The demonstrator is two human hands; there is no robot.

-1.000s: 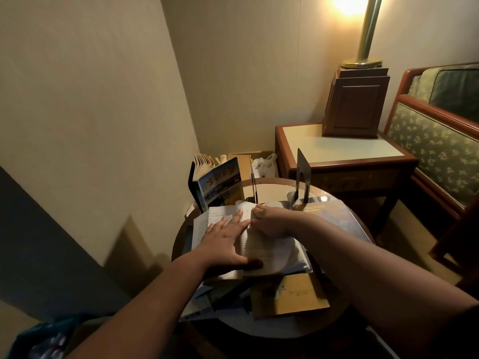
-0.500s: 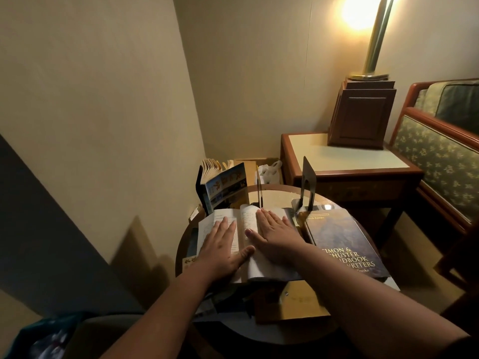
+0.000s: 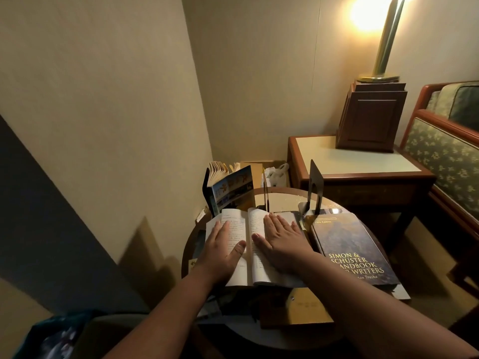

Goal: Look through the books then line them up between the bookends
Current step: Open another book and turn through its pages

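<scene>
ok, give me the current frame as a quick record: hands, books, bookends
left hand: flat on left page of open book
right hand: flat on right page
handbook: closed, lying flat, right of open book
standing book: upright, pages fanned, rear left
left bookend: upright, rear
right bookend: upright, rear
between bookends: no book standing
task state: books not yet lined up

Open book (image 3: 250,244) flat between bookends (image 3: 312,190)
</scene>
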